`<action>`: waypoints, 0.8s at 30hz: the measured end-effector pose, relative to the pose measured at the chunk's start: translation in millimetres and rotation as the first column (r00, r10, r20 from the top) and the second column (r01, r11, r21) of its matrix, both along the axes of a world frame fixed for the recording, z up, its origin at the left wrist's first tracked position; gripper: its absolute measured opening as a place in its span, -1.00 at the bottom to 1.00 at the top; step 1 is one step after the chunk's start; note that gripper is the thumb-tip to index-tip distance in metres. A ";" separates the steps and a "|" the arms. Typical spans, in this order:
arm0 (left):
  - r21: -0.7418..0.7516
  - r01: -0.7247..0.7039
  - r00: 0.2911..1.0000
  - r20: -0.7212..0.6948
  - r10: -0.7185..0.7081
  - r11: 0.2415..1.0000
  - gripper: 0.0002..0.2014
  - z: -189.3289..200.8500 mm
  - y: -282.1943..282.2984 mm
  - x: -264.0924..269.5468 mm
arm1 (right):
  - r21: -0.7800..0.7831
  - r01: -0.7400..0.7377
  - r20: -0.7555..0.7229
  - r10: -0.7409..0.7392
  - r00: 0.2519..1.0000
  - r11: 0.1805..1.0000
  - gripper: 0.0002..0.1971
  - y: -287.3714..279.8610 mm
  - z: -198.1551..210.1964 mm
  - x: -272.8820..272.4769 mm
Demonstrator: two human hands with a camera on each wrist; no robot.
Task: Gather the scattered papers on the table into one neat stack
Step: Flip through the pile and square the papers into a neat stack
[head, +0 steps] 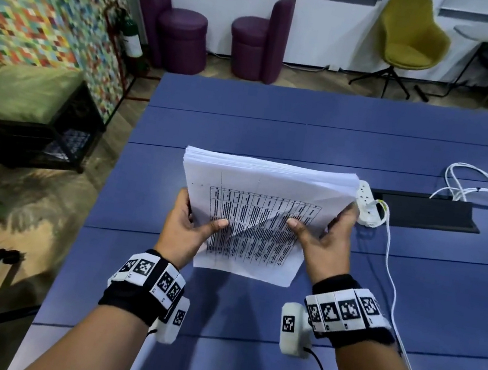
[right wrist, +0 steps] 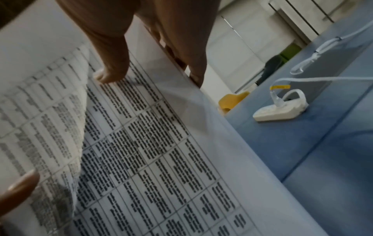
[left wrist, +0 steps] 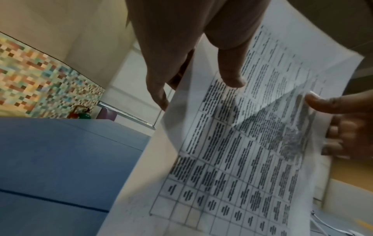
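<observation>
I hold a thick stack of white papers [head: 261,206] above the blue table [head: 307,131], its top sheet printed with a black table. My left hand [head: 189,227] grips the stack's left edge, thumb on top and fingers underneath. My right hand [head: 323,238] grips the right edge the same way. The top sheet is creased diagonally between the two thumbs. In the left wrist view the printed papers [left wrist: 232,159] fill the right half under my left thumb [left wrist: 230,73]. In the right wrist view the papers [right wrist: 141,151] lie under my right thumb [right wrist: 111,70].
A white power strip [head: 367,206] with a white cord [head: 390,279] lies just right of the stack, beside a black cable slot [head: 425,212]. More white cables [head: 473,187] coil at the far right. Purple stools [head: 182,39] and a yellow-green chair [head: 409,41] stand beyond the table.
</observation>
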State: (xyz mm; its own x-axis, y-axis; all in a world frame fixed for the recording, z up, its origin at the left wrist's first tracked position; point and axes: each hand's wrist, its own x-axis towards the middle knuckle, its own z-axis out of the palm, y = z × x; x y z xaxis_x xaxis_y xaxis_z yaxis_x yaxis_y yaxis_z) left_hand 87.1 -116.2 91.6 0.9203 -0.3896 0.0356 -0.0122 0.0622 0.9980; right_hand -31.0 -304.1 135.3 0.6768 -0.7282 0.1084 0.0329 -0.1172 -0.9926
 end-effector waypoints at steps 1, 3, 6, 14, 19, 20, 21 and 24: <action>0.003 -0.001 0.999 0.033 0.001 1.000 -0.42 3.6 -1.2 -2.0 | -0.039 0.015 0.030 -0.014 0.999 0.999 0.06 2.6 3.4 -1.0; 0.006 -0.009 0.995 0.100 0.008 1.000 -0.37 13.9 -4.2 -5.5 | -0.183 0.048 0.109 -0.029 0.994 0.982 0.13 6.7 9.6 -1.7; -0.080 -0.065 0.983 0.169 0.078 0.995 -0.32 40.3 -10.7 -10.8 | -0.477 0.101 0.165 -0.024 0.986 0.873 0.00 8.9 19.4 -1.0; -0.214 -0.335 0.933 0.056 0.354 0.917 -0.71 82.5 -33.5 -16.0 | -0.565 0.092 0.131 -0.022 0.991 0.820 -0.28 18.3 28.7 -3.4; -0.187 -0.395 0.911 0.042 0.409 0.899 -0.78 87.1 -37.9 -17.9 | -0.609 0.161 0.197 -0.049 0.979 0.777 -0.44 20.6 24.8 -10.2; -0.190 -0.399 0.909 0.050 0.415 0.897 -0.78 87.3 -38.4 -17.9 | -0.606 0.159 0.194 -0.049 0.980 0.779 -0.45 20.3 23.3 -10.5; -0.196 -0.400 0.907 0.055 0.417 0.895 -0.79 87.9 -38.6 -18.5 | -0.606 0.157 0.187 -0.052 0.981 0.779 -0.45 19.5 21.8 -10.3; -0.203 -0.371 0.917 0.074 0.392 0.906 -0.77 88.3 -38.4 -18.8 | -0.616 0.169 0.182 -0.069 0.981 0.769 -0.48 16.3 22.1 -7.7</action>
